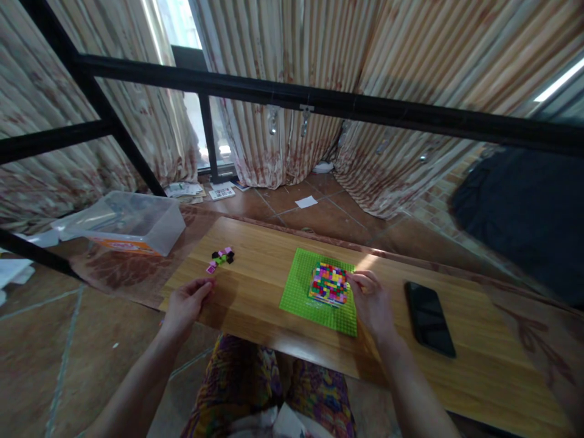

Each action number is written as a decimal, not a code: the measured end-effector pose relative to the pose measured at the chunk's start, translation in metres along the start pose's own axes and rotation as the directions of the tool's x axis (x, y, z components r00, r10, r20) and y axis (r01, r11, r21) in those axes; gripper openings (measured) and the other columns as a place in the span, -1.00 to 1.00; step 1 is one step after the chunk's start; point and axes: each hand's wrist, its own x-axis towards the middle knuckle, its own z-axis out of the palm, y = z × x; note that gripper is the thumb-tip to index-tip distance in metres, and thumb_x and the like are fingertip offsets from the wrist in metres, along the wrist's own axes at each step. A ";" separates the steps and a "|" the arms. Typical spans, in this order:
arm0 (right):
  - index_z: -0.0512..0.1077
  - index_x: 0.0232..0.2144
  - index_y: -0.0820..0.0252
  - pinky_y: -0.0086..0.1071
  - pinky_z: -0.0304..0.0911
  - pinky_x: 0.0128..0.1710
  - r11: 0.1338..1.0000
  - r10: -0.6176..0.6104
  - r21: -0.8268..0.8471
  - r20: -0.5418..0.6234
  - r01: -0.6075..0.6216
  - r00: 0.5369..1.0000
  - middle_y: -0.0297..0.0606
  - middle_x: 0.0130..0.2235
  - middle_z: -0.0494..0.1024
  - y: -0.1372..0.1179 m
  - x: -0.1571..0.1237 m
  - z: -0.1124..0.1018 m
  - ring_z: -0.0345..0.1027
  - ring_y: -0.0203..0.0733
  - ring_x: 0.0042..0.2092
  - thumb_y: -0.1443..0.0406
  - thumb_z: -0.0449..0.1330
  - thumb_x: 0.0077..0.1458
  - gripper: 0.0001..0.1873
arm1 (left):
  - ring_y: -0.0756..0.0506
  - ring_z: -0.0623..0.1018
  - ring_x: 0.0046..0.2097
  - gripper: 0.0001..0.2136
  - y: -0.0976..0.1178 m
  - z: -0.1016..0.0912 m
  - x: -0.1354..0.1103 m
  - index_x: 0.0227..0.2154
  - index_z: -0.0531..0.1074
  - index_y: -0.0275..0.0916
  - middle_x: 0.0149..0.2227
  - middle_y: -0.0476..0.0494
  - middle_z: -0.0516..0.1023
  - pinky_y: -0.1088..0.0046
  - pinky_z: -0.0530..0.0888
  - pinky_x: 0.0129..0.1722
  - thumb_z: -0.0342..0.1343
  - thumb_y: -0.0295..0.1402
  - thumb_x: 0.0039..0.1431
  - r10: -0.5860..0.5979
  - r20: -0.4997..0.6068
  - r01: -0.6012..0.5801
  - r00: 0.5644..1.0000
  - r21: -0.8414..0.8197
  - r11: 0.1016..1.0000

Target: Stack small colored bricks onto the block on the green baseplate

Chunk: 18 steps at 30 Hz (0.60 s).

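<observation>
A block of many-coloured small bricks stands on a green baseplate in the middle of a wooden board. My right hand rests beside the block, its fingertips pinched against the block's right top edge. My left hand lies at the board's left edge with fingers curled together, close to a single pink brick. A small heap of loose pink, green and black bricks sits just beyond it. Whether the left fingers hold anything is hidden.
A black phone lies face up on the wooden board to the right of the baseplate. A clear plastic box stands at the far left. A black metal frame crosses overhead. Curtains hang behind.
</observation>
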 end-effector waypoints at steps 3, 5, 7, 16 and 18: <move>0.51 -0.45 0.14 -0.31 0.29 -0.22 0.996 -0.067 -0.055 0.036 0.069 0.997 -0.21 -0.31 0.54 0.000 0.002 0.000 0.40 -0.17 -0.27 0.14 -0.04 0.22 -0.60 | 0.00 0.46 -0.44 -0.67 -0.002 -0.002 0.005 -0.44 0.53 -0.27 -0.43 -0.07 0.56 0.53 0.39 -0.45 0.34 -0.17 -0.30 -0.031 0.029 0.032 0.999 -0.015 0.999; 0.50 -0.46 0.13 -0.28 0.30 -0.20 0.987 -0.124 -0.094 0.060 0.129 0.991 -0.19 -0.31 0.53 0.002 0.002 0.000 0.39 -0.14 -0.25 0.16 -0.07 0.23 -0.59 | 0.02 0.44 -0.45 -0.64 -0.002 -0.003 0.009 -0.41 0.54 -0.28 -0.45 -0.06 0.55 0.55 0.37 -0.44 0.34 -0.16 -0.31 -0.021 0.030 0.021 0.999 -0.012 1.000; 0.50 -0.45 0.12 -0.23 0.30 -0.17 0.975 -0.175 -0.129 0.070 0.183 0.982 -0.17 -0.30 0.53 0.005 0.001 0.001 0.38 -0.11 -0.22 0.18 -0.09 0.24 -0.59 | 0.03 0.43 -0.46 -0.62 0.001 -0.005 0.011 -0.40 0.54 -0.29 -0.47 -0.04 0.54 0.55 0.34 -0.44 0.33 -0.13 -0.29 0.016 0.018 -0.017 1.000 0.006 1.000; 0.50 -0.26 0.10 -0.14 0.35 -0.15 0.941 -0.306 -0.119 0.113 0.318 0.945 -0.12 -0.19 0.55 0.031 -0.008 0.004 0.42 -0.02 -0.12 0.17 -0.09 0.19 -0.63 | -0.11 0.49 -0.24 -0.66 0.002 0.004 0.038 -0.14 0.47 -0.29 -0.20 -0.22 0.50 0.36 0.41 -0.20 0.18 -0.25 0.01 0.420 0.011 -0.365 0.908 0.514 0.776; 0.50 -0.24 0.09 -0.13 0.35 -0.19 0.952 -0.277 -0.119 0.070 0.283 0.958 -0.10 -0.20 0.56 0.028 -0.010 0.005 0.44 0.01 -0.15 0.15 -0.08 0.19 -0.62 | -0.15 0.48 -0.14 -0.62 -0.003 0.009 0.045 -0.06 0.42 -0.29 -0.11 -0.26 0.46 0.30 0.39 -0.07 0.18 -0.35 0.00 0.471 0.106 -0.437 0.876 0.589 0.680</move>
